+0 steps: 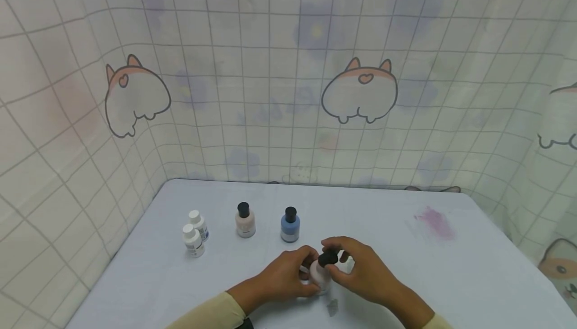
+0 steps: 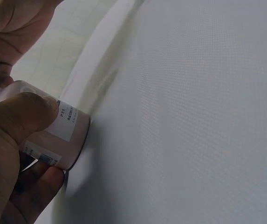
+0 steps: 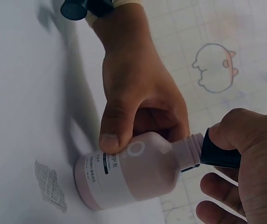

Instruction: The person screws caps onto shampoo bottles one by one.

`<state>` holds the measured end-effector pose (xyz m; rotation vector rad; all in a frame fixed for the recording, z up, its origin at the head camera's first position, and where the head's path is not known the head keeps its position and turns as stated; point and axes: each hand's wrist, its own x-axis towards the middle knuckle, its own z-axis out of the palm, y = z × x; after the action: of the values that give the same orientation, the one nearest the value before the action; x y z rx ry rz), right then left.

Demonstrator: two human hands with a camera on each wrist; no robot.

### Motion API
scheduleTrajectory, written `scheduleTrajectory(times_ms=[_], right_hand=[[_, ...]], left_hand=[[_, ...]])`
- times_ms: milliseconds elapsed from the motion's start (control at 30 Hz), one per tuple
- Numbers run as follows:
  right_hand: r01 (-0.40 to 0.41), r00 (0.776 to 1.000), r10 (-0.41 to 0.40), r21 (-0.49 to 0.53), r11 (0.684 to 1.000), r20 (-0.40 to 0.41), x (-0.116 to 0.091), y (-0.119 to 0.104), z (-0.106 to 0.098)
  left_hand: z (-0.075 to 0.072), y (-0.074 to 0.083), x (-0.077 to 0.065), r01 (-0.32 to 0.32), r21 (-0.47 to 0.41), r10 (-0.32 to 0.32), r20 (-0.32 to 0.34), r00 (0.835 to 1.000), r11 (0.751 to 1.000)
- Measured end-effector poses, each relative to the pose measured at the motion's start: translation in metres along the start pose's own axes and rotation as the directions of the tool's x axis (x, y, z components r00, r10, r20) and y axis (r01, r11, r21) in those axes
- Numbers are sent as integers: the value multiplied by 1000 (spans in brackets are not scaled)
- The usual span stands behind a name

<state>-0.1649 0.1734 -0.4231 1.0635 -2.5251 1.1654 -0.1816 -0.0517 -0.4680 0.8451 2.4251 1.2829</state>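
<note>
A pink bottle (image 1: 319,275) with a white printed label stands on the white-covered table, tilted a little. My left hand (image 1: 285,275) grips its body, thumb on the label side and fingers around the far side, as the left wrist view shows on the bottle (image 2: 77,133). My right hand (image 1: 366,273) pinches a black cap (image 3: 219,151) between thumb and fingers at the bottle's mouth. In the right wrist view the cap sits askew, and part of the threaded neck (image 3: 195,148) is bare. The right hand's palm is hidden in the head view.
Farther back stand a blue bottle (image 1: 290,227) and a pale pink bottle (image 1: 245,223), both black-capped. Two small white bottles (image 1: 194,243) stand close together at the left. A pink stain (image 1: 435,222) marks the right of the table; a grey patch (image 1: 332,307) lies near the held bottle.
</note>
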Motion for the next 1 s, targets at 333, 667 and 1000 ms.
scheduleTrajectory(times_ms=[333, 667, 1000], right_hand=[[-110, 992, 109, 11, 994, 61, 4, -5, 4], [-85, 990, 84, 12, 996, 113, 6, -5, 5], [-50, 993, 46, 36, 998, 110, 3, 1, 9]], left_hand=[[1, -1, -3, -4, 73, 6, -18, 1000, 997], [1, -3, -3, -23, 66, 25, -21, 999, 998], [1, -7, 3, -13, 13, 13, 6, 1000, 1000]])
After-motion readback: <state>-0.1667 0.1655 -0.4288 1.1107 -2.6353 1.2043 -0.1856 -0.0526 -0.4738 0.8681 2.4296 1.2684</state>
